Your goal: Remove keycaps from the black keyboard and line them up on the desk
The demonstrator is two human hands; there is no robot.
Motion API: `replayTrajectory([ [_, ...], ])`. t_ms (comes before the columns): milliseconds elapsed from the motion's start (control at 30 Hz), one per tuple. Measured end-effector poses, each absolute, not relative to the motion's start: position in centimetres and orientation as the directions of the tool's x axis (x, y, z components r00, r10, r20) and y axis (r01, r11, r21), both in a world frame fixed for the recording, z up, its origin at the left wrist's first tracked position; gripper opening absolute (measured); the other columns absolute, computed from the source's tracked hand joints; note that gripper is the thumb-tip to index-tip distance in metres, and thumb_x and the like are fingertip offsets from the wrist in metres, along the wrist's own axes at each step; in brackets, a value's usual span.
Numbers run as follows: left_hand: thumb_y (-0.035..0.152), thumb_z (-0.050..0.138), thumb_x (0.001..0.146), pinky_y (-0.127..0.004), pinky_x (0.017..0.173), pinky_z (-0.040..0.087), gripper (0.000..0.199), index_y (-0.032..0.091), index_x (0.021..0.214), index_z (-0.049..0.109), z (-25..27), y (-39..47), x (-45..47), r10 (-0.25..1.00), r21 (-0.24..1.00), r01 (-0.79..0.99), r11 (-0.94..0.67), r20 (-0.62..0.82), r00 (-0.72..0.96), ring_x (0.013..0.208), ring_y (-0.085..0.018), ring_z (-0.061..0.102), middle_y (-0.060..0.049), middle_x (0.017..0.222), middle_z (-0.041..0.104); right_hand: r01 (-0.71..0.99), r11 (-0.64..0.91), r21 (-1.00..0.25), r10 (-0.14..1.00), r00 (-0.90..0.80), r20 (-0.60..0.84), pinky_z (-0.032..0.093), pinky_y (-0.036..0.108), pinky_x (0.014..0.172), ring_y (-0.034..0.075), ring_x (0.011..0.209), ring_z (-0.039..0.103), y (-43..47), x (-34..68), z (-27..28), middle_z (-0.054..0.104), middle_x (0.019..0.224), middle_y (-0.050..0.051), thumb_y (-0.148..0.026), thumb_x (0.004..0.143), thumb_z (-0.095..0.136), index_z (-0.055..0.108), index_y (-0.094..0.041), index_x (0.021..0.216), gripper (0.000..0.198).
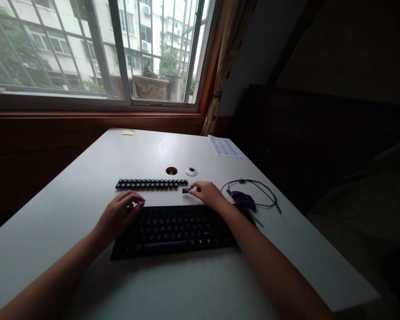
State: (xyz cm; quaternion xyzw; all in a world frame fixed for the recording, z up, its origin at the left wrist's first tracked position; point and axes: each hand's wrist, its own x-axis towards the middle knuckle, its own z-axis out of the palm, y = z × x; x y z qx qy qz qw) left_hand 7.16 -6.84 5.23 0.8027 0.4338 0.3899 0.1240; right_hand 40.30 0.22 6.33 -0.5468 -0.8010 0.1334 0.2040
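A black keyboard [173, 231] lies on the white table in front of me. Beyond it, two rows of loose black keycaps [151, 181] are lined up. My right hand [205, 193] pinches a wide black keycap [186, 190] at the right end of the nearer row, at table height. Over the keyboard's upper left corner is my left hand [122, 209], its fingers curled and the thumb close to the index fingertip. Whether anything sits between them is hidden. My right forearm covers the keyboard's right part.
A black cable [266, 191] and a dark purple cloth-like item [243, 198] lie to the right. Behind the keycaps are a round hole [171, 170] and a white round cover [191, 171]. Printed paper [225, 146] and yellow notes [128, 132] lie near the far edge, below a window.
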Motion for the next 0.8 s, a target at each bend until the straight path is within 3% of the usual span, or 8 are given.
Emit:
replayTrajectory([
  [133, 0.032, 0.052, 0.094, -0.022, 0.058, 0.055, 0.017, 0.019, 0.094, 0.062, 4.8, -6.5, 7.0, 0.829, 0.581, 0.602, -0.548, 0.474, 0.298, 0.078, -0.015, 0.061, -0.006, 0.097, 0.062, 0.826, 0.356, -0.437, 0.934, -0.308, 0.18, 0.044, 0.025, 0.07, 0.016, 0.074, 0.064, 0.6, 40.1, 5.0, 0.07, 0.08, 0.002, -0.034, 0.084, 0.067, 0.073, -0.023, 0.097, 0.018],
  [433, 0.03, 0.054, 0.093, -0.025, 0.064, 0.054, 0.014, 0.019, 0.095, 0.063, 4.6, -6.3, 7.0, 0.846, 0.622, 0.576, -0.53, 0.435, 0.308, 0.078, -0.015, 0.063, -0.005, 0.096, 0.062, 0.822, 0.39, -0.414, 0.915, -0.296, 0.273, 0.047, 0.028, 0.075, 0.017, 0.075, 0.064, 0.0, 40.2, 4.7, 0.068, 0.08, 0.002, -0.031, 0.088, 0.064, 0.069, -0.021, 0.105, 0.02],
  [600, 0.029, 0.054, 0.093, -0.026, 0.066, 0.054, 0.013, 0.019, 0.095, 0.062, 4.6, -6.3, 7.0, 0.846, 0.612, 0.589, -0.528, 0.438, 0.304, 0.08, -0.016, 0.063, -0.005, 0.095, 0.062, 0.814, 0.496, -0.3, 0.827, -0.338, 0.45, 0.048, 0.028, 0.078, 0.016, 0.085, 0.063, -1.1, 40.2, 5.1, 0.064, 0.101, 0.005, -0.023, 0.092, 0.056, 0.069, -0.02, 0.099, 0.015],
  [800, 0.03, 0.052, 0.094, -0.029, 0.07, 0.054, 0.014, 0.019, 0.095, 0.062, 4.7, -6.4, 7.0, 0.838, 0.575, 0.615, -0.539, 0.44, 0.324, 0.08, -0.017, 0.063, -0.005, 0.095, 0.062, 0.793, 0.584, -0.17, 0.785, -0.5, 0.365, 0.051, 0.029, 0.081, 0.016, 0.09, 0.064, -1.6, 39.9, 4.9, 0.061, 0.117, 0.004, -0.021, 0.091, 0.057, 0.067, -0.025, 0.113, 0.025],
])
